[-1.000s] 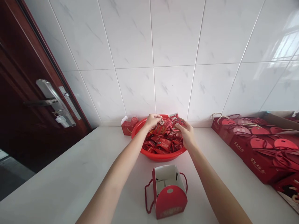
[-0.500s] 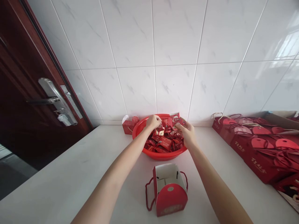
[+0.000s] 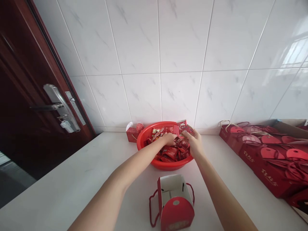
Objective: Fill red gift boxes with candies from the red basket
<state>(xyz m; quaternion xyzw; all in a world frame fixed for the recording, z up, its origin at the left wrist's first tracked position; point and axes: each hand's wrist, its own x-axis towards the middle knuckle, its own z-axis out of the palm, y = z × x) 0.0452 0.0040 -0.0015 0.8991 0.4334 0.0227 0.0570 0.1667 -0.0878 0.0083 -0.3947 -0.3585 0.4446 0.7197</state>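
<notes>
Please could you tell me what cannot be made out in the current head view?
Head view, left hand: its fingertips, and anything they grip, are hidden by the hand and the red wrapped packets.
Head view, right hand: its fingers cover part of the held packets, so their number is unclear.
Head view, open red gift box: its front flap hides part of the inside.
Head view, red gift boxes in rows: the right edge cuts them off.

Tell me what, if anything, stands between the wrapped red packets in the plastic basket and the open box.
Only the near wall of the red plastic basket does; beyond it, a strip of white countertop separates the wrapped red packets from the open red box.
</notes>
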